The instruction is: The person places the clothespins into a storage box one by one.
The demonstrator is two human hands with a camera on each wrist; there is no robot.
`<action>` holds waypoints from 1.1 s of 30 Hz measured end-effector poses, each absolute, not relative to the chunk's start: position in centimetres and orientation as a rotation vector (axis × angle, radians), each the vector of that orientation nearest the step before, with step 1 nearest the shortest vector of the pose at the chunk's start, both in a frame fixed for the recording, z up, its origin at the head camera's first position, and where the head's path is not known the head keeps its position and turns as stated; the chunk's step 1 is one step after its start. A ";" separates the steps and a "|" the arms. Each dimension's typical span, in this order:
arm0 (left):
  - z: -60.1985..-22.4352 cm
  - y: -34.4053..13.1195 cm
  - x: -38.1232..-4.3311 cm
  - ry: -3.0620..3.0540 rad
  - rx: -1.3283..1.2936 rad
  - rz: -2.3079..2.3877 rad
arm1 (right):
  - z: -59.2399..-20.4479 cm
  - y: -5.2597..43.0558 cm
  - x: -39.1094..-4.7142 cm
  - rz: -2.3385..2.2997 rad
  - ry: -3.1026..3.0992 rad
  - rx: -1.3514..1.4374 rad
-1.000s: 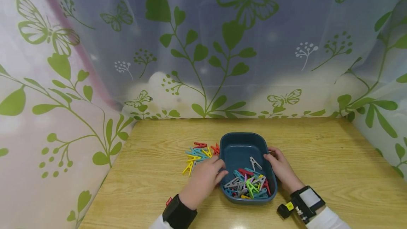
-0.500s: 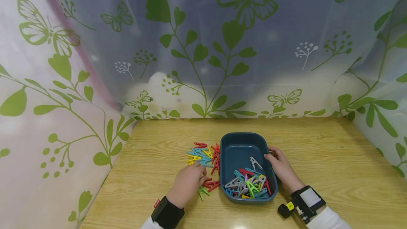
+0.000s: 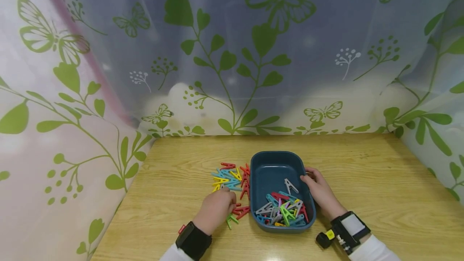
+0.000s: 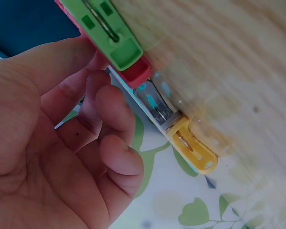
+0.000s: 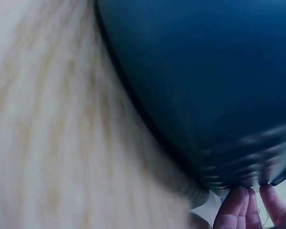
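Note:
A dark blue plastic bin (image 3: 277,172) stands on the table, holding a heap of coloured clothespins (image 3: 282,210) at its near end and a lone grey clothespin (image 3: 291,186) farther up. My right hand (image 3: 320,192) grips the bin's right rim, thumb over the edge and fingers outside. To the left of the bin, my left hand (image 3: 217,209) is low over loose clothespins, its fingers curled. Thumb and index fingertips come together beside a red clothespin (image 4: 137,74) and a green clothespin (image 4: 115,40); whether they pinch one is hidden.
More loose clothespins (image 3: 228,178) in red, blue and yellow lie beyond the left hand, along the bin's left wall. The wooden table (image 3: 362,180) meets a patterned curtain (image 3: 232,92) at the back and sides.
My left hand has moved left and down from the bin's left rim to the clothespins on the table, uncovering several red ones. The right hand and the bin stay put.

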State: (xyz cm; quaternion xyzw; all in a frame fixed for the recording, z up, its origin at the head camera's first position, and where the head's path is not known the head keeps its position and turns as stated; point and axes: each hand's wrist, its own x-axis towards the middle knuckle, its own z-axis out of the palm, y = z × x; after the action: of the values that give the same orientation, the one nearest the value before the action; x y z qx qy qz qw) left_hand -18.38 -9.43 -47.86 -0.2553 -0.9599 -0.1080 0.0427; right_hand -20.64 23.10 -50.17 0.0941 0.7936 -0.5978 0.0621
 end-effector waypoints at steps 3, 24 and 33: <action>-47.9 -9.4 -18.4 -2.941 -0.778 -0.335 | -50.2 23.1 -20.6 -1.805 2.402 0.287; -43.9 -7.2 -18.5 -2.770 -0.780 -0.295 | -50.2 23.0 -20.7 -1.796 2.417 0.297; -42.8 -3.9 -17.1 -2.734 -0.973 -0.227 | -50.0 23.0 -20.5 -1.792 2.413 0.291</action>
State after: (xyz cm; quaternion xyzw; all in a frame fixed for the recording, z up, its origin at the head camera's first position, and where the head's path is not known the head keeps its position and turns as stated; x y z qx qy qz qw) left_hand -17.11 -3.89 -42.81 -0.3320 -0.9330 -0.0775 0.1152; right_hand -20.53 22.95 -49.98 0.0961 0.7975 -0.5924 0.0611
